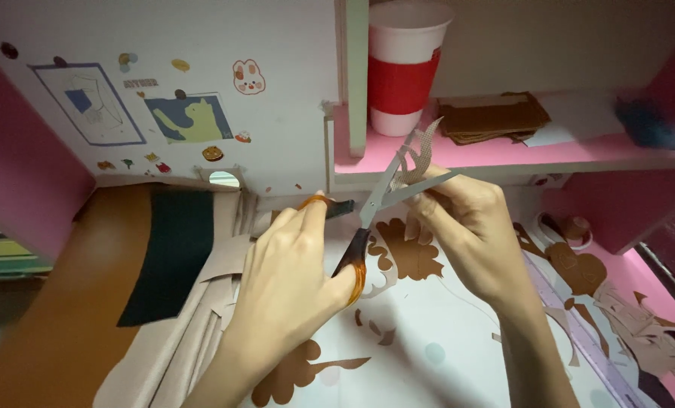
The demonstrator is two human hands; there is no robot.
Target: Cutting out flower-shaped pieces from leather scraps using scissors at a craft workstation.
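Note:
My left hand (288, 276) grips a pair of scissors (379, 198) by its orange-and-black handles, and the blades stand apart, pointing up and to the right. My right hand (466, 230) pinches a small tan cut-out piece (422, 151) between its fingertips. That piece sits between the scissor blades, just in front of the pink shelf's (503, 155) edge. Both hands hover over a white sheet (428, 340) strewn with brown cut-out shapes (411, 255).
A red-and-white cup (402, 68), a stack of brown sheets (494, 117) and a blue object (648, 125) sit on the shelf. A dark green sheet (167, 253) lies on tan and brown sheets at left. A purple ruler (583, 336) and scraps lie at right. Stickers cover the white wall (201, 45).

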